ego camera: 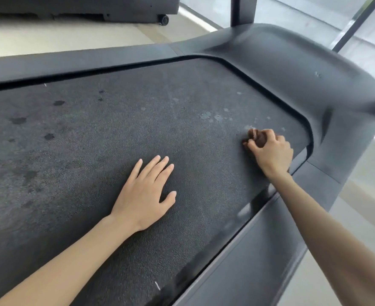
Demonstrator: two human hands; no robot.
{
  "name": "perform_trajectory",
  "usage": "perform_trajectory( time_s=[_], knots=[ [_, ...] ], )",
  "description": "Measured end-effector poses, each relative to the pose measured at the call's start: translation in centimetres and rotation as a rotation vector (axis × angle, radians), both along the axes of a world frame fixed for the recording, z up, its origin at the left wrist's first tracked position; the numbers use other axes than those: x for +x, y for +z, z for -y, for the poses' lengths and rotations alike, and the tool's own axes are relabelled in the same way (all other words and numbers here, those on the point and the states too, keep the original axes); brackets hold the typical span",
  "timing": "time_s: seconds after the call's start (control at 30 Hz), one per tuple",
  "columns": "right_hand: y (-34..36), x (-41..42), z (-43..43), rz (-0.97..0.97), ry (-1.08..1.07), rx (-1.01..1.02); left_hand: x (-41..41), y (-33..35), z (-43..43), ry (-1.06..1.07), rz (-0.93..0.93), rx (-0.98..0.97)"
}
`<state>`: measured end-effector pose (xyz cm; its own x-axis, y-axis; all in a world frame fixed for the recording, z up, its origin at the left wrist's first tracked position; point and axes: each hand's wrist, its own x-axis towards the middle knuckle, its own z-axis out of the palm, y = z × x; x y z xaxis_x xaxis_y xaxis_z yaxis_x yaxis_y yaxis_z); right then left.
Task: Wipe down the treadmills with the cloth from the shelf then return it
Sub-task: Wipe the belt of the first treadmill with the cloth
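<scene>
Across nearly the whole view, a dark treadmill (292, 69) with a textured belt (93, 151), and beyond it at upper left, on the pale floor (49, 40), the base of a second treadmill (93, 7). Flat on the belt near its middle, palm down, the left hand (144, 195), fingers straight and slightly apart, holding nothing. Farther toward the front hood, near the belt's right edge, the right hand (272, 151), fingers and thumb curled tight round a small bunched brown cloth (258, 138), pressed to the belt just beside a scatter of pale spots (205, 115), well apart from the dark blotches (17, 120) at left.
</scene>
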<state>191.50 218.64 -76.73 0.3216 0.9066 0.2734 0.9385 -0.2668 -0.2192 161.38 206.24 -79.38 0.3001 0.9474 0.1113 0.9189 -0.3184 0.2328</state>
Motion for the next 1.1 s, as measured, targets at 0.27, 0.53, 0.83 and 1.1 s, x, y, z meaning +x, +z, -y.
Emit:
perform_trajectory(
  time_s=[0.27, 0.53, 0.83, 1.1],
  knots=[
    [-0.3, -11.0, 16.8, 0.062, 0.643, 0.052, 0.0, -0.1, 0.0, -0.019, -0.095, 0.006],
    [0.6, -5.6, 11.1, 0.050, 0.657, 0.008, 0.0, 0.0, 0.2, -0.027, -0.143, -0.030],
    [-0.4, -3.1, 8.7, 0.120, 0.502, 0.021, 1.7, 0.7, -0.3, -0.028, -0.158, -0.079],
    [-0.5, 4.1, 0.5, 0.128, 0.350, 0.032, 7.7, 0.1, -4.3, -0.164, -0.166, -0.038]
  ],
)
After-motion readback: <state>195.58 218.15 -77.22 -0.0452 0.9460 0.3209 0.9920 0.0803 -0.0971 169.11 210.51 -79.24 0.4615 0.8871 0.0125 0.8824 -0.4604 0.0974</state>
